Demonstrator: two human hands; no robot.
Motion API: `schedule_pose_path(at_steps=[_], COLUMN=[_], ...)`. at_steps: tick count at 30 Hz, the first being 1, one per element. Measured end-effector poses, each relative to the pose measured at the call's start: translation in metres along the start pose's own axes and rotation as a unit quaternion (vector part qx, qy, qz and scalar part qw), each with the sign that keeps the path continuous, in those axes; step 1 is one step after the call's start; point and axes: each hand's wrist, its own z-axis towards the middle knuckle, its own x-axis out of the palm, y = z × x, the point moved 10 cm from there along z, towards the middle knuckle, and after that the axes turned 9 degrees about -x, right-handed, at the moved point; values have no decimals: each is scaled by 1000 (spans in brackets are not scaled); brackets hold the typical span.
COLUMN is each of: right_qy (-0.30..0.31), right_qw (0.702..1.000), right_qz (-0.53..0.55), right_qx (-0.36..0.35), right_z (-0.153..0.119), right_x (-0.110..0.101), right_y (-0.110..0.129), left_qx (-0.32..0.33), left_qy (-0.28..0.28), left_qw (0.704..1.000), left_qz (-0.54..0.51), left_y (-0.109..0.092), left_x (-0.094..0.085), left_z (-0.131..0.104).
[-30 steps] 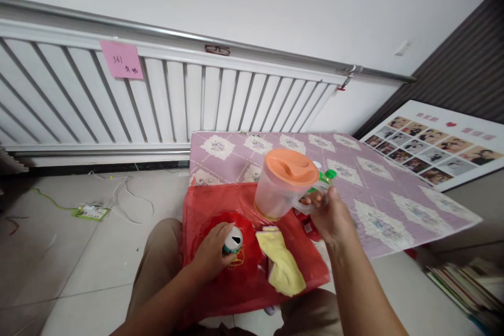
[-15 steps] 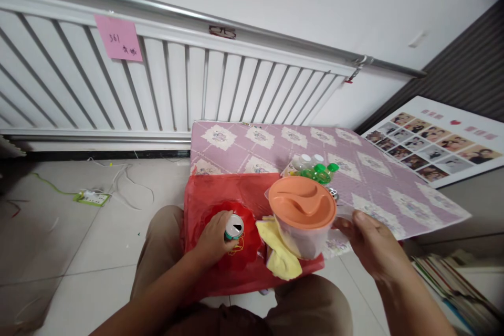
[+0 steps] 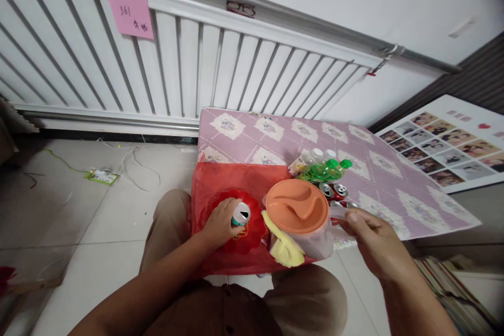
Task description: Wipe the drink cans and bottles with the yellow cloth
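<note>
My left hand (image 3: 222,223) is wrapped around an opened drink can (image 3: 241,213), which stands upright in a red scalloped dish (image 3: 252,239). In my right hand (image 3: 372,236) is the handle of a translucent plastic pitcher (image 3: 321,244) with an orange lid (image 3: 297,207). The pitcher leans left, its lid side toward the can, and no liquid can be seen flowing. A folded yellow cloth (image 3: 286,249) lies between dish and pitcher, partly covered by the pitcher. Whether the pitcher's base touches the table is unclear.
Behind the pitcher stand several bottles (image 3: 326,168) with green and white caps, beside red cans (image 3: 334,190). A red cover (image 3: 224,173) lies over part of the purple patterned tablecloth (image 3: 244,142). A radiator (image 3: 189,68) borders the far side; a power strip (image 3: 101,176) lies on the floor.
The pitcher has tipped leftward toward the can, uncovering more of the red cans behind it. My left hand keeps its hold on the can. The camera view has shifted slightly.
</note>
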Motion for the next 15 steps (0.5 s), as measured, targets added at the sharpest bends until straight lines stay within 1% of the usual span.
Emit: schedule_pose_path(at_steps=[3, 9, 15], right_qy=[37, 46, 56], right_qw=[999, 998, 998], right_qz=[-20, -33, -42], right_qx=[21, -2, 3], right_z=[-1, 2, 3], right_x=[12, 18, 21], right_y=[7, 23, 33], left_qx=[0, 3, -8], left_qy=[0, -12, 2], left_qw=[1000, 1000, 1000], left_qz=[6, -8, -15], left_y=[-1, 1, 0], left_x=[0, 0, -1], left_z=[0, -1, -1])
